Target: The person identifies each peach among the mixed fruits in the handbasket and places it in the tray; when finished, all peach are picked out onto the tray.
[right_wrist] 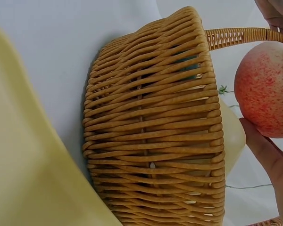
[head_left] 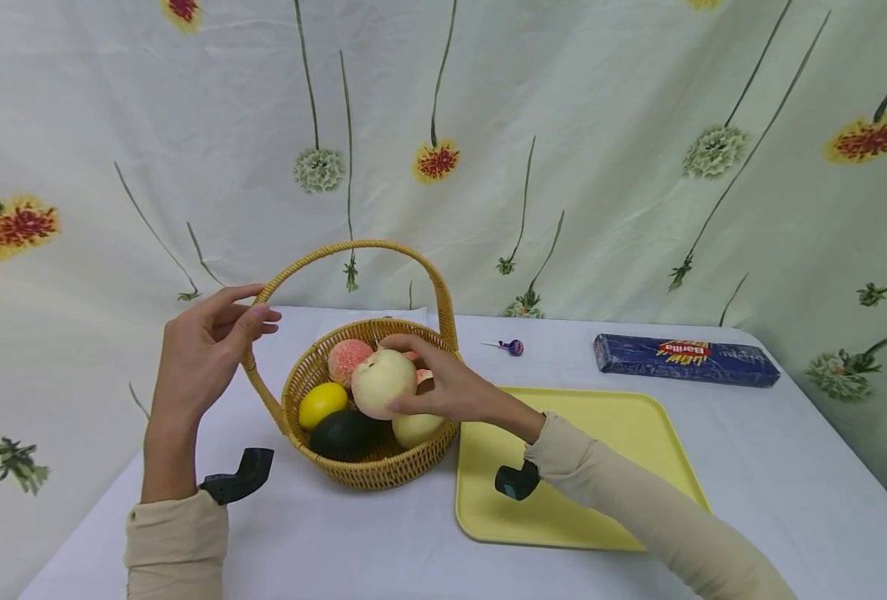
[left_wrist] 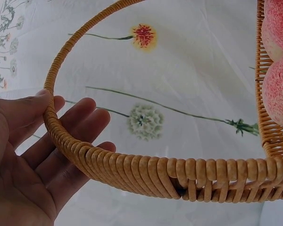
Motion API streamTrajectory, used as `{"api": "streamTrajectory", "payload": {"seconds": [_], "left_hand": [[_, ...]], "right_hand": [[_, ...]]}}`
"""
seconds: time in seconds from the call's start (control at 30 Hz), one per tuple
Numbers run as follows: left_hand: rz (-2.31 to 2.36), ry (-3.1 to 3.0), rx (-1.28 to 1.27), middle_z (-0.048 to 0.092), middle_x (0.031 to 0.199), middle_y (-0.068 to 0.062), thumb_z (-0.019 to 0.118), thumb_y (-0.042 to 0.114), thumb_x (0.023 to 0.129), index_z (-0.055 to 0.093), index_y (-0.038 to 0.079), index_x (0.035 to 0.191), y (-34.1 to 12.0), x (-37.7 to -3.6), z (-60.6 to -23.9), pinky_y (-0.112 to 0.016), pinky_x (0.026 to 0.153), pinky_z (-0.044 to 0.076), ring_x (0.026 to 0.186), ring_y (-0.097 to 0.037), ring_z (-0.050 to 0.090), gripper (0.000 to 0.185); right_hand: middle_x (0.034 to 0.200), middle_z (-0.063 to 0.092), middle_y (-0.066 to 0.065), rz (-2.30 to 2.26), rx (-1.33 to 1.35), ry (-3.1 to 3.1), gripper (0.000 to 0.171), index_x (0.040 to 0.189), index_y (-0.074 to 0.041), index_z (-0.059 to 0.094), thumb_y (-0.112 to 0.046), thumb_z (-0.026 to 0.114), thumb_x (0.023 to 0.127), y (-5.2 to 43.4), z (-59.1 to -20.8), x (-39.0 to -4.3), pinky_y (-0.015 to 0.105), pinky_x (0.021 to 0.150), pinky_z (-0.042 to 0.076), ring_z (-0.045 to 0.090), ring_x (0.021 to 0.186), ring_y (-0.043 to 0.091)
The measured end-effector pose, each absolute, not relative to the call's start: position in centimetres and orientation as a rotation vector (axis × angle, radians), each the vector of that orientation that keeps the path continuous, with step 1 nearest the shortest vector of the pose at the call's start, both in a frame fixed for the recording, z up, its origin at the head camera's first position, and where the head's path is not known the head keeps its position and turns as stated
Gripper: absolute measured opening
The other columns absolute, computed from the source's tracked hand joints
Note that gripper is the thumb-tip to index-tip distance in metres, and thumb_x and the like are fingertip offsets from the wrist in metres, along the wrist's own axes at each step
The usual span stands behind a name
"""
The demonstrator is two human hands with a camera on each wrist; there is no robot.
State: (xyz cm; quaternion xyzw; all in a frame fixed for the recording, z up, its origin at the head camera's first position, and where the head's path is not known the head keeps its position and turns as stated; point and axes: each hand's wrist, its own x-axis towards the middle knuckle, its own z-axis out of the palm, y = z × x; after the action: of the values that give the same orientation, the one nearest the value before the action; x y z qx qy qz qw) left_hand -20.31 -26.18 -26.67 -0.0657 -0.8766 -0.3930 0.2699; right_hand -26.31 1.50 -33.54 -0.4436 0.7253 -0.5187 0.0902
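A pale peach (head_left: pixel 382 385) is in my right hand (head_left: pixel 447 383), thumb and fingers around it, just over the wicker basket (head_left: pixel 383 477). Its red-speckled side (right_wrist: pixel 266 89) faces the right wrist camera. My left hand (head_left: pixel 203 350) pinches the basket's arched handle (left_wrist: pixel 61 134) between thumb and index finger, the other fingers spread loosely behind. Inside the basket lie a pink-red peach (head_left: pixel 347 358), a lemon (head_left: pixel 323 405), a dark green avocado (head_left: pixel 346 435) and a pale yellow fruit (head_left: pixel 417 429). More reddish fruit is partly hidden behind the right hand.
A yellow tray (head_left: pixel 601 408) lies right of the basket, beneath the right forearm. Toward the back are a lollipop (head_left: pixel 515 347) and a blue Barilla box (head_left: pixel 687 360). A flower-patterned curtain (head_left: pixel 563 167) hangs behind the white-covered table (head_left: pixel 323 542).
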Motion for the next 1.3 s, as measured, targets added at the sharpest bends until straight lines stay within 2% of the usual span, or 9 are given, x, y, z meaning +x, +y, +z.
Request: {"api": "streamTrajectory", "payload": {"seconds": [0.2,0.37,0.63,0.8,1.0,1.2,1.3], "left_hand": [[-1.068,-2.358,-0.181,0.069,0.105,-0.017,0.056,0.029,0.097,0.058,0.014,0.133,-26.2,-20.3,-26.6,-0.007,0.071,0.048,0.081,0.009,0.062,0.038],[-1.061,-2.363,-0.179,0.069,0.105,-0.017,0.056,0.03,0.097,0.058,0.015,0.133,-26.2,-20.3,-26.6,-0.007,0.071,0.048,0.082,0.009,0.062,0.039],[-1.062,-2.367,-0.178,0.069,0.104,-0.017,0.056,0.029,0.097,0.058,0.015,0.133,-26.2,-20.3,-26.6,-0.007,0.072,0.048,0.08,0.011,0.061,0.039],[-1.062,-2.369,-0.178,0.069,0.104,-0.016,0.056,0.029,0.097,0.057,0.015,0.133,-26.2,-20.3,-26.6,-0.007,0.072,0.048,0.081,0.011,0.061,0.039],[-1.06,-2.372,-0.178,0.069,0.104,-0.015,0.056,0.03,0.097,0.057,0.014,0.133,-26.3,-20.3,-26.7,-0.007,0.072,0.048,0.081,0.011,0.061,0.039],[-1.055,-2.374,-0.175,0.069,0.105,-0.017,0.056,0.03,0.097,0.057,0.014,0.133,-26.2,-20.2,-26.6,-0.007,0.072,0.047,0.081,0.012,0.06,0.039],[-1.056,-2.375,-0.171,0.069,0.105,-0.016,0.056,0.03,0.097,0.057,0.015,0.133,-26.2,-20.2,-26.6,-0.007,0.072,0.047,0.081,0.012,0.06,0.039]], "right_hand": [[0.14,0.043,0.0,-1.583,-1.273,2.162,0.068,0.142,-0.012,0.039,-0.011,0.074,0.083,2.1,-33.8,-26.4,0.036,0.088,0.052,0.052,0.11,0.019],[0.137,0.045,-0.006,-1.579,-1.268,2.213,0.066,0.142,-0.014,0.043,-0.015,0.073,0.084,3.0,-33.9,-26.4,0.04,0.086,0.052,0.051,0.107,0.019],[0.134,0.048,0.0,-1.603,-1.236,2.177,0.061,0.141,-0.026,0.044,-0.019,0.07,0.086,4.5,-34.1,-26.3,0.038,0.083,0.055,0.056,0.106,0.021],[0.137,0.044,0.003,-1.652,-1.238,2.146,0.061,0.142,-0.02,0.044,-0.012,0.069,0.087,5.3,-34.2,-26.3,0.036,0.081,0.055,0.058,0.106,0.023],[0.14,0.045,0.009,-1.688,-1.201,2.179,0.071,0.145,-0.015,0.036,-0.016,0.072,0.084,6.5,-34.4,-26.2,0.037,0.084,0.054,0.056,0.112,0.023],[0.133,0.051,0.012,-1.732,-1.157,2.217,0.073,0.139,-0.004,0.035,-0.018,0.076,0.081,7.9,-34.7,-26.1,0.038,0.088,0.051,0.054,0.114,0.024],[0.13,0.052,0.012,-1.731,-1.142,2.231,0.069,0.137,-0.004,0.038,-0.019,0.076,0.081,8.5,-34.6,-26.0,0.038,0.088,0.051,0.055,0.111,0.023]]}}
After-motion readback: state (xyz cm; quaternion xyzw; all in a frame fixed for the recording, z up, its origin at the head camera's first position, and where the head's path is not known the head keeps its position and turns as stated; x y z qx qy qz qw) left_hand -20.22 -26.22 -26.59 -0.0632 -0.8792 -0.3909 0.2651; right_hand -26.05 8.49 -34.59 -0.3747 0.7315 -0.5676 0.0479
